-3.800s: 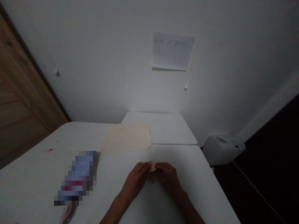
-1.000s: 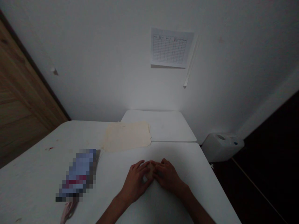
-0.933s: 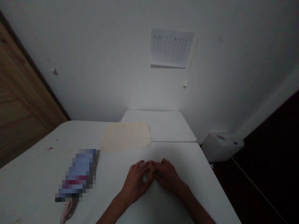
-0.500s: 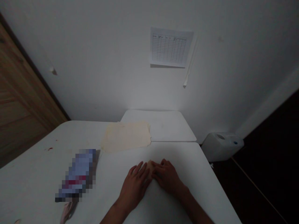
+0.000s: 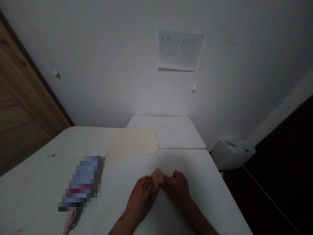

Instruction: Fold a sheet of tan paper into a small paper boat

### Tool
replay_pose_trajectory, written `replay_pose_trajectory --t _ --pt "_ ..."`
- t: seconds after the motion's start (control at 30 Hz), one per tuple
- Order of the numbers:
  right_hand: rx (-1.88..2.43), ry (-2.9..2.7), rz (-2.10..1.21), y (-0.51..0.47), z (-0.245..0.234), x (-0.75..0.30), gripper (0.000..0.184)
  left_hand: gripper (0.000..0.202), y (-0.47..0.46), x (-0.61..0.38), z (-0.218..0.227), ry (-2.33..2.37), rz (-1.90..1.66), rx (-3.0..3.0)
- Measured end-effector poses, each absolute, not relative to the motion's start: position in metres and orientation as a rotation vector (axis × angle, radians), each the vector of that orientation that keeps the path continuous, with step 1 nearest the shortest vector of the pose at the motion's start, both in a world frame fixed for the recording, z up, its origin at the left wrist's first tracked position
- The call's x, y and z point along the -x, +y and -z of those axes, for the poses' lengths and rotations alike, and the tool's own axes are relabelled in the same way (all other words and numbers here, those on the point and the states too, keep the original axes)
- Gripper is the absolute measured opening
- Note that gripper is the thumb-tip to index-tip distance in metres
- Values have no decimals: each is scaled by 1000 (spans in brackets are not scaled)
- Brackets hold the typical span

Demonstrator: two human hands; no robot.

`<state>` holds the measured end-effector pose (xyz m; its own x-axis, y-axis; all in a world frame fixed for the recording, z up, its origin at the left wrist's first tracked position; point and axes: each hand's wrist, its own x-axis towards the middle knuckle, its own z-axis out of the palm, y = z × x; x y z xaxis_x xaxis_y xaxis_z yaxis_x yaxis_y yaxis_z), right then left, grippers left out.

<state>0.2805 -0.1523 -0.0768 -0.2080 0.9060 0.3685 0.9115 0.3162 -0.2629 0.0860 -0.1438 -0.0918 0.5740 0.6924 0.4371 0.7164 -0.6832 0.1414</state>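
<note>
A small folded piece of tan paper point(image 5: 158, 176) lies on the white table between my hands, its pointed end facing away from me and a crease running down its middle. My left hand point(image 5: 141, 195) grips its left edge, fingers bent and pressed together. On the opposite side my right hand point(image 5: 177, 189) pinches the right edge with thumb and forefinger, the other fingers curled. The near part of the paper is hidden by my hands.
Beyond my hands lie cream paper sheets point(image 5: 133, 142) on the table point(image 5: 195, 169). A blurred-out blue item point(image 5: 84, 179) with a pinkish strap point(image 5: 70, 220) is at left. Against the wall stand a wooden door point(image 5: 22, 81) and, on the floor, a white plastic container point(image 5: 232, 154). A printed table sheet point(image 5: 179, 50) hangs above.
My hands have drawn slightly apart, and more of the folded paper shows between them. The left fingers, stretched over the paper before, are now bent at its edge.
</note>
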Motion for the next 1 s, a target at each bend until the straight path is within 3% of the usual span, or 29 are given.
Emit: replay_pose_trajectory --t 0.23,0.33,0.57,0.67,0.77,0.9,1.0 --pt "1647 -2059 -11 -156 76 -277 8 17 -137 -86 85 -1386 958 2846" --pt "1652 -1974 -98 -153 76 -276 5 25 -128 -85 89 -1494 1113 2831" --pt "1531 -1771 -371 -138 89 -282 39 50 -111 -93 93 -1691 1489 2784" --pt "1494 -1715 -459 -130 90 -283 46 42 -106 -98 87 -1751 1593 2835" --pt "1389 -1632 -568 -126 84 -281 39 23 -106 -99 73 -1738 1753 2882" --pt "1198 -1582 -601 -126 68 -278 12 26 -109 -98 52 -1564 1916 2910" --pt "1094 -1624 -514 -128 58 -276 12 22 -110 -97 47 -1416 1984 2880"
